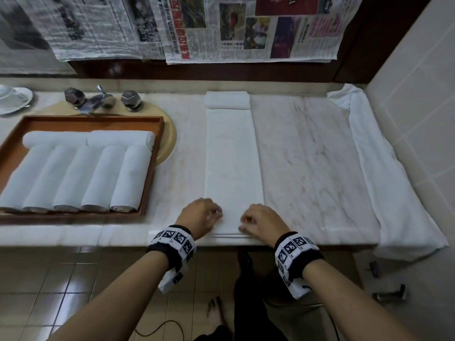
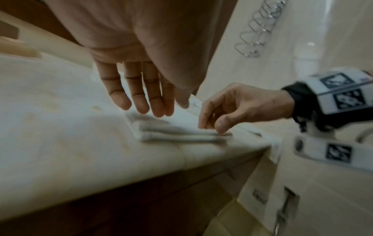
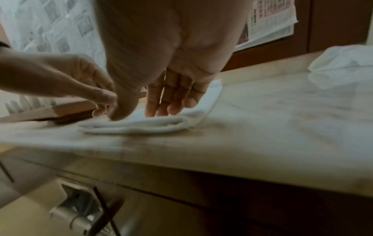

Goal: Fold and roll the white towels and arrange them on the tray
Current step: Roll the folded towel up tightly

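Observation:
A long white towel, folded into a narrow strip, lies flat on the marble counter and runs away from me. A thicker white fold or roll sits at its far end. My left hand and right hand rest side by side on the strip's near end at the counter edge. The left fingers hang nearly straight over the layered towel edge. The right thumb and fingers touch the towel, which stays flat. The wooden tray at left holds several rolled white towels.
A loose white towel is draped along the counter's right edge by the tiled wall. A tap with two handles and a white cup on a saucer stand behind the tray. Newspapers hang above the counter.

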Action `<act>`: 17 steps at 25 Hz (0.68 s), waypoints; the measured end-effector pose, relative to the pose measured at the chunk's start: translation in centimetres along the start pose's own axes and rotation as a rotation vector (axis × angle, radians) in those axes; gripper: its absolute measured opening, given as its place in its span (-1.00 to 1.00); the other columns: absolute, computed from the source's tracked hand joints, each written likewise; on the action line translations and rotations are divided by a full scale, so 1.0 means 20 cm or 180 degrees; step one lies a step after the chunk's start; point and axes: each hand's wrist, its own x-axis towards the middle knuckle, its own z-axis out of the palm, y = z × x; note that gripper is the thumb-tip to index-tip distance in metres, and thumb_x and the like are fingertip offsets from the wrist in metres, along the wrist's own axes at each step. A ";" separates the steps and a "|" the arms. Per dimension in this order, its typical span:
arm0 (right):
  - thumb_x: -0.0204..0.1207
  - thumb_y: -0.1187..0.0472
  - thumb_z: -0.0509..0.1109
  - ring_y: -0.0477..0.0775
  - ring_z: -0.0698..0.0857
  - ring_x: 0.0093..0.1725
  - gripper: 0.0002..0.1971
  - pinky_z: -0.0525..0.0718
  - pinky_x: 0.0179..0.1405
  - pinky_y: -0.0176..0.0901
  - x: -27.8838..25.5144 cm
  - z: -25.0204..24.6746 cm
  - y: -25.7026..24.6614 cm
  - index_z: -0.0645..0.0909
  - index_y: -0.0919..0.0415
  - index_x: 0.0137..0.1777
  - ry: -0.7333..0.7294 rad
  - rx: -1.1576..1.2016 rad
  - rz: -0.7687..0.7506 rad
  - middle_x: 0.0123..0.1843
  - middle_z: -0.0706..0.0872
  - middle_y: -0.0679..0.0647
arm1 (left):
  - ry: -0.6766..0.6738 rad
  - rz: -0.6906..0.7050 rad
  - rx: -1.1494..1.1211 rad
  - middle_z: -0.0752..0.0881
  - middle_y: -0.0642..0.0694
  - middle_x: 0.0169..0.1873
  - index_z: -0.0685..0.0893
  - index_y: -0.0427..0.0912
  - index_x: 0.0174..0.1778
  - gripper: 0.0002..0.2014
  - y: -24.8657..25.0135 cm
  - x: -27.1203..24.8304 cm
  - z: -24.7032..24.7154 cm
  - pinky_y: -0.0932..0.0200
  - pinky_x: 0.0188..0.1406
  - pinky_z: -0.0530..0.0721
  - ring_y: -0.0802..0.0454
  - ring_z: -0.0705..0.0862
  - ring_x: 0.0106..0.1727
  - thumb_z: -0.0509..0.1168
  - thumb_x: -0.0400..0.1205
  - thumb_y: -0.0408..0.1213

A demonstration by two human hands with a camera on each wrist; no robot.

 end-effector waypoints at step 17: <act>0.60 0.15 0.35 -0.07 0.58 0.06 -0.86 0.52 0.12 -0.21 -0.15 0.01 0.11 0.72 0.04 0.06 0.0243 -0.0013 0.0394 0.00 0.72 -0.08 | 0.0063 0.0272 -0.0343 0.69 -0.17 -0.06 0.78 -0.29 0.04 -0.85 -0.07 -0.17 0.04 0.25 -0.04 0.51 -0.08 0.66 -0.10 0.36 0.59 -0.42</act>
